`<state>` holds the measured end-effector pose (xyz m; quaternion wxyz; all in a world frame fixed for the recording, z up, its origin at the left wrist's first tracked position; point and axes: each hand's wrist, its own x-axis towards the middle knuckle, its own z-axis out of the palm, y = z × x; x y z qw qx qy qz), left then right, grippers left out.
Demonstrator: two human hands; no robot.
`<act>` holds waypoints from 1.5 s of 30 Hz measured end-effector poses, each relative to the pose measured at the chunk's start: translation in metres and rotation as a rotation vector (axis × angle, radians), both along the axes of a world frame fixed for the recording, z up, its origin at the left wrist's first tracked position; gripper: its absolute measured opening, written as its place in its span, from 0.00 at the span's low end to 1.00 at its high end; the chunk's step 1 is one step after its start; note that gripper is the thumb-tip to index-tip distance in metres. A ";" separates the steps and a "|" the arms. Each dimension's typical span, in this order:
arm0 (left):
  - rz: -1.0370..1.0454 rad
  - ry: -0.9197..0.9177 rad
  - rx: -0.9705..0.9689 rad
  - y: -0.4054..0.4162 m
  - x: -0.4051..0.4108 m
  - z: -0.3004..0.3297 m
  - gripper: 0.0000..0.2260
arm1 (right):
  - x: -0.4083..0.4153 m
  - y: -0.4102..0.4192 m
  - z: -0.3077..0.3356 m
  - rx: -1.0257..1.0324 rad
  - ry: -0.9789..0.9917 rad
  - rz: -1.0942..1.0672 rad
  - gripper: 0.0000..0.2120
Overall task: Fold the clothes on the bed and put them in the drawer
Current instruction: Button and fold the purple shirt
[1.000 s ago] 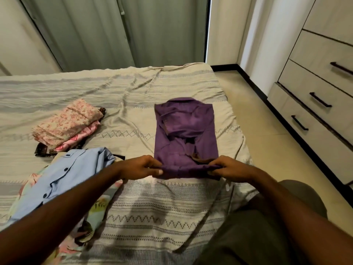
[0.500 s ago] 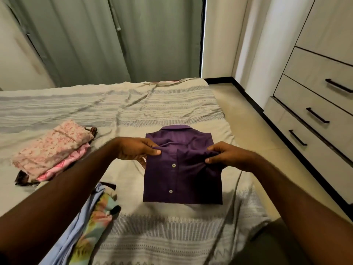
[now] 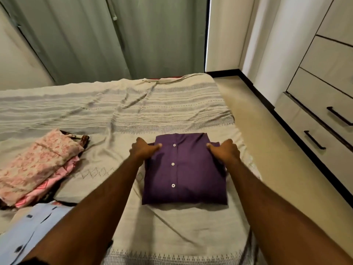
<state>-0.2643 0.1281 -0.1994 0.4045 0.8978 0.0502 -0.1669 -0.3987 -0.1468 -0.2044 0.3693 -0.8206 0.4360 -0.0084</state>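
Note:
A purple shirt (image 3: 184, 175) lies folded into a neat rectangle on the bed (image 3: 133, 115), button side up, collar at the far end. My left hand (image 3: 143, 149) grips its upper left edge near the collar. My right hand (image 3: 225, 151) grips the upper right edge. Both thumbs rest on top of the cloth and the fingers curl under it. A light blue shirt (image 3: 32, 226) lies unfolded at the near left, partly under my left forearm.
A folded stack of pink floral clothes (image 3: 38, 165) sits on the bed's left side. A chest of drawers (image 3: 324, 104) with dark handles stands shut along the right wall, across a strip of bare floor (image 3: 271, 150). Green curtains (image 3: 114, 35) hang behind the bed.
I folded the shirt's near end over, so it now lies button side up in a compact rectangle. My hands moved from its near hem up to the collar corners.

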 end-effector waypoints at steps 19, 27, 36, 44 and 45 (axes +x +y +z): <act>-0.038 0.065 -0.620 0.049 -0.017 0.086 0.18 | -0.016 0.080 0.062 0.609 -0.754 0.276 0.12; -0.065 -0.210 -0.542 0.207 -0.037 0.166 0.22 | -0.005 0.209 0.121 0.378 -0.970 0.587 0.09; -0.070 -0.339 -0.401 0.438 -0.175 0.106 0.13 | -0.095 0.368 0.016 -0.053 -0.843 1.342 0.14; -0.121 -0.117 -0.211 0.484 -0.248 0.035 0.16 | -0.137 0.386 -0.011 -0.197 -0.656 1.332 0.24; -0.132 -0.086 -0.175 0.486 -0.246 0.036 0.19 | -0.137 0.385 -0.008 -0.195 -0.614 1.344 0.26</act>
